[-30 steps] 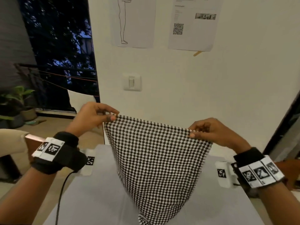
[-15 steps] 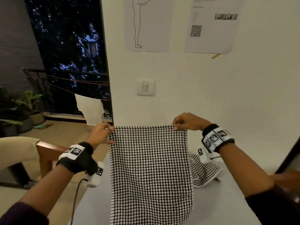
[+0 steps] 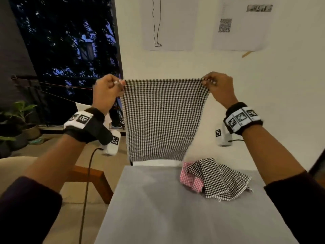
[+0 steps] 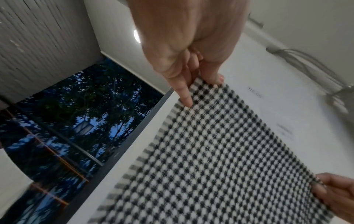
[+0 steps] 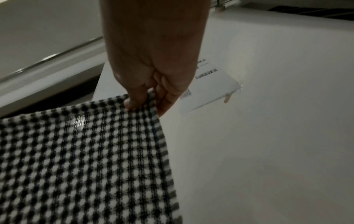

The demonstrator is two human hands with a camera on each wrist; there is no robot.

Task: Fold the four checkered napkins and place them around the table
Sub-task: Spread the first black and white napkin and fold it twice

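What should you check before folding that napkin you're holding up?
1. Left hand pinches a top corner: ok.
2. Right hand pinches the other top corner: ok.
3. Napkin hangs spread, top edge straight: ok.
4. Bottom edge off the table: ok.
5. Bare table in front for folding: ok.
6. Other napkins still crumpled in a pile at the far right: not ok.
7. Four napkins there: cannot tell.

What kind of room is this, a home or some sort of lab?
Probably a room in a home set up for recording. A light grey table stands against a white wall with printed sheets taped up, one bearing a QR code; potted plants stand by a dark balcony opening.
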